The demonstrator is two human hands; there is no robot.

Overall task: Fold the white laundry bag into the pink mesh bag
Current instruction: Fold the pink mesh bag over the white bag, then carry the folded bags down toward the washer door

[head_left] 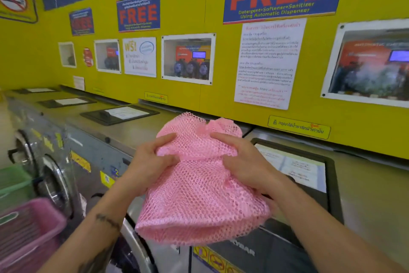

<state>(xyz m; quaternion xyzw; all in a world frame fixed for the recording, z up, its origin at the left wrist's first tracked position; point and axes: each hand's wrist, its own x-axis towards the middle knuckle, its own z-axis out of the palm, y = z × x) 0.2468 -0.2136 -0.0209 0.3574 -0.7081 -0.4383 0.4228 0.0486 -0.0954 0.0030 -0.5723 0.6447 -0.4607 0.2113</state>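
Pink mesh bag (199,195) apparently bunched between hands.

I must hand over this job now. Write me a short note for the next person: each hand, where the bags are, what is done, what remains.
Left hand: gripping the gathered neck of the pink mesh bag from the left.
Right hand: gripping the same neck from the right.
Pink mesh bag: held in the air over the front edge of the washing machines, body bulging and hanging below the hands.
White laundry bag: not visible as such; probably already inside the mesh, but this cannot be confirmed.
Done: mouth bunched together.
Left: check the white bag is fully inside, then close the mouth.
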